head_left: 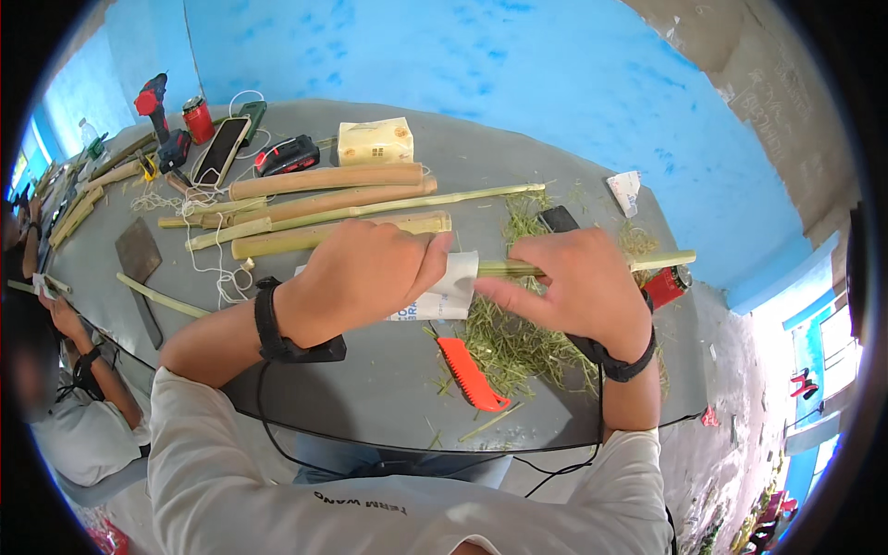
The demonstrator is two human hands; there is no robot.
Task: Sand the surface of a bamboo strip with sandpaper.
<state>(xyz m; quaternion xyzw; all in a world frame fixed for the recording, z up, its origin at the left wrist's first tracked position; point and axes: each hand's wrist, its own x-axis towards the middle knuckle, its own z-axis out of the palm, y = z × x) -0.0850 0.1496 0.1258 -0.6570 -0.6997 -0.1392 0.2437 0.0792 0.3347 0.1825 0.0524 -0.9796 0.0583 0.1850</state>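
A thin green bamboo stick (664, 260) lies crosswise over the table in front of me. My right hand (578, 282) curls over it, with thumb and forefinger on either side of the stick. A white sheet with blue print (453, 289) is at the stick's left part. My left hand (365, 277) is closed in a fist on this sheet, and hides how far the stick reaches beneath it. Below the right hand spreads a heap of green shavings (527, 347). An orange-handled cutter (472, 375) rests beside the heap, near the table's front edge.
Several bamboo pieces (324, 180) lie behind my left hand, with white cord (220, 259). A cleaver (139, 254), phone (222, 148), red drill (157, 111), battery (288, 155) and yellow box (376, 141) are around them. A red can (666, 286) is right. Another person (88, 407) sits left.
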